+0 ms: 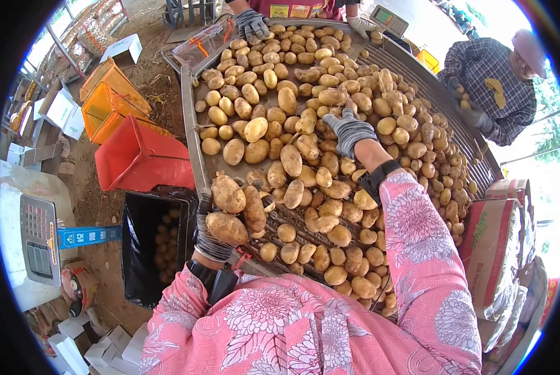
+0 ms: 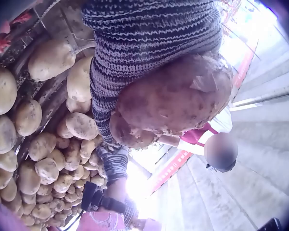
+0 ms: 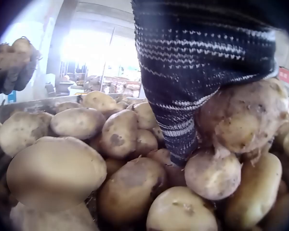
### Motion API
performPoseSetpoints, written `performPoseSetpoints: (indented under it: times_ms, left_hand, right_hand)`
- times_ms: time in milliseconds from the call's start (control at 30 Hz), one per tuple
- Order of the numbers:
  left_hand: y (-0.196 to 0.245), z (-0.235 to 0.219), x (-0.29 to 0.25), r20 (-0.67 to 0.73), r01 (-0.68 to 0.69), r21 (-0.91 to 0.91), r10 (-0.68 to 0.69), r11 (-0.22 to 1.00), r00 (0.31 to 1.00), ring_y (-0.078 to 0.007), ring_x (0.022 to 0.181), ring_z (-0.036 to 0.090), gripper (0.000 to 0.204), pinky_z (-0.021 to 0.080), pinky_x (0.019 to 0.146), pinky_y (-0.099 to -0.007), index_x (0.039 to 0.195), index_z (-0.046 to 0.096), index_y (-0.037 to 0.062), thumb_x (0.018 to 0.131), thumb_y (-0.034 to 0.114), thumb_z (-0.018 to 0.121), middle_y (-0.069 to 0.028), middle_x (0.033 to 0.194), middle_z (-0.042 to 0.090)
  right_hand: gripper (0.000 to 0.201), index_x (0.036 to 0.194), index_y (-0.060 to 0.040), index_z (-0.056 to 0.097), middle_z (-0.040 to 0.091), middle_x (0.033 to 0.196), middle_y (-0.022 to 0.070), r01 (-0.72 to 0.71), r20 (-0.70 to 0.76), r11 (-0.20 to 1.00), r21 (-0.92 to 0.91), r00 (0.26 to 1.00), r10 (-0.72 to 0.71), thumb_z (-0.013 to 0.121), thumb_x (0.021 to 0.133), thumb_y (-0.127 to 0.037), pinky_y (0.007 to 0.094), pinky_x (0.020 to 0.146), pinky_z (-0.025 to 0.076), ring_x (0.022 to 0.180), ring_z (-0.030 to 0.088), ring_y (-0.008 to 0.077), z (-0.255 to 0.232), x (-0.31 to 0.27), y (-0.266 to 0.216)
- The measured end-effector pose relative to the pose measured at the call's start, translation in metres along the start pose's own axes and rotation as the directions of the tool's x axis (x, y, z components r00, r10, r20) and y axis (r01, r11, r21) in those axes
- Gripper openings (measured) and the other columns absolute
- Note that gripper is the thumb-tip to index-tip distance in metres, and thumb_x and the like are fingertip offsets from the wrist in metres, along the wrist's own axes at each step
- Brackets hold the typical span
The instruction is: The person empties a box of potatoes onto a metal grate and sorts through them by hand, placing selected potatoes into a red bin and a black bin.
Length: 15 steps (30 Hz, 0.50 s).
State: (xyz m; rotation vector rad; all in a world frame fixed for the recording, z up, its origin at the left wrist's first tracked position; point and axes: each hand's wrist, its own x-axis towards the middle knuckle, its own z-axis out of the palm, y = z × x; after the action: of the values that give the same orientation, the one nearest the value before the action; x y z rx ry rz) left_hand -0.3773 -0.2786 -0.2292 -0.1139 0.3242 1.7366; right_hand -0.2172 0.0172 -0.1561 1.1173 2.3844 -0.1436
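My left hand (image 1: 214,240), in a striped knit glove, holds several large potatoes at the table's near left edge. One big rough potato (image 1: 228,192) sits uppermost, with another potato (image 1: 227,228) below it. In the left wrist view the glove (image 2: 154,43) wraps over a large brownish potato (image 2: 176,96). My right hand (image 1: 351,132), gloved alike, reaches into the heap at mid-table. Seen from the right wrist, its glove (image 3: 192,77) curls over a knobbly potato (image 3: 245,115), with a fingertip down beside a smaller round potato (image 3: 213,174). The fingers' far side is hidden.
Potatoes cover the metal-rimmed sorting table (image 1: 192,125). A black-lined crate (image 1: 145,250) with potatoes stands at left, beside a red crate (image 1: 142,156), orange crates (image 1: 114,94) and a scale (image 1: 39,237). Two other people work at the far and right sides. Cartons (image 1: 495,244) stand right.
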Motion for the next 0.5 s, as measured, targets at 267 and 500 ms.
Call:
performPoseSetpoints:
  times_ms: [267,500]
  left_hand:
    - [0.0,0.01,0.006,-0.028,-0.005,0.155,0.009,0.988,1.0,-0.0262,0.107,0.058,0.053,0.048,0.094,-0.0427,0.119,0.051,0.0067,0.087,0.048,0.057,-0.0104,0.114,0.059]
    - [-0.002,0.002,0.01,-0.031,0.143,0.083,-0.141,0.986,0.989,-0.0278,0.108,0.057,0.057,0.047,0.096,-0.0442,0.123,0.048,0.005,0.087,0.048,0.058,-0.0119,0.118,0.057]
  right_hand:
    - [0.064,0.14,-0.0192,0.034,0.053,0.127,0.0193,-0.011,-0.082,1.0,0.005,0.997,0.011,0.059,0.082,-0.008,0.0432,0.089,0.049,0.11,0.058,0.0342,0.014,0.003,0.004]
    - [0.059,0.144,-0.0165,0.028,0.047,0.135,0.0188,-0.149,0.08,0.981,0.125,0.987,0.14,0.049,0.089,-0.013,0.0444,0.097,0.043,0.118,0.053,0.0333,0.009,0.037,0.013]
